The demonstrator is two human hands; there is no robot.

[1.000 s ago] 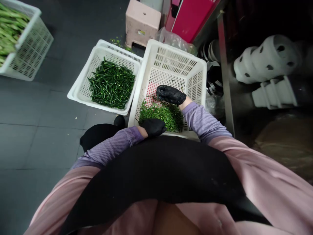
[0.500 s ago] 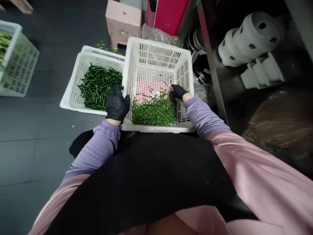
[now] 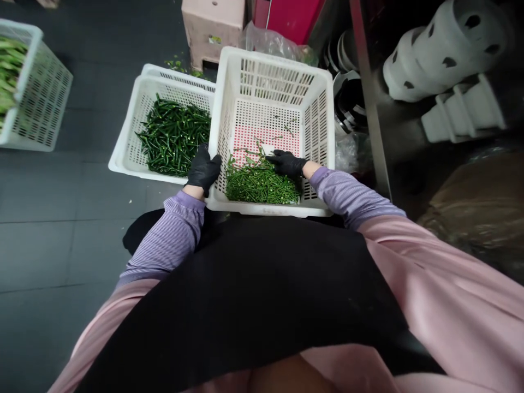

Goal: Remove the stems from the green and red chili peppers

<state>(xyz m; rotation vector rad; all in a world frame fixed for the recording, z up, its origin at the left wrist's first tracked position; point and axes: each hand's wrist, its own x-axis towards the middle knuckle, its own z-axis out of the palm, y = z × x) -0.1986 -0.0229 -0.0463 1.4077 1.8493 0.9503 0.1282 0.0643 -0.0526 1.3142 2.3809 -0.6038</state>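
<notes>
Cut green stems (image 3: 262,184) lie heaped at the near end of a deep white basket (image 3: 276,209), with a few loose bits on its red-and-white floor. My left hand (image 3: 203,168), in a black glove, grips the left wall of this basket. My right hand (image 3: 287,164), gloved in black too, is inside the basket at the upper right of the heap, fingers stretched out to the left over the stems. Dark green chili peppers (image 3: 176,136) fill much of a shallower white basket (image 3: 123,158) on the left, beside my left hand.
Another white basket (image 3: 41,103) with leafy greens stands at the far left. A pinkish stool (image 3: 213,30) and clear plastic bags (image 3: 272,43) are behind the baskets. At right, a metal shelf edge (image 3: 373,120) runs beside stacked white containers (image 3: 446,52).
My right hand has moved left from the basket's right side to over the stems. My left hand still grips the wall. The view has shifted slightly.
</notes>
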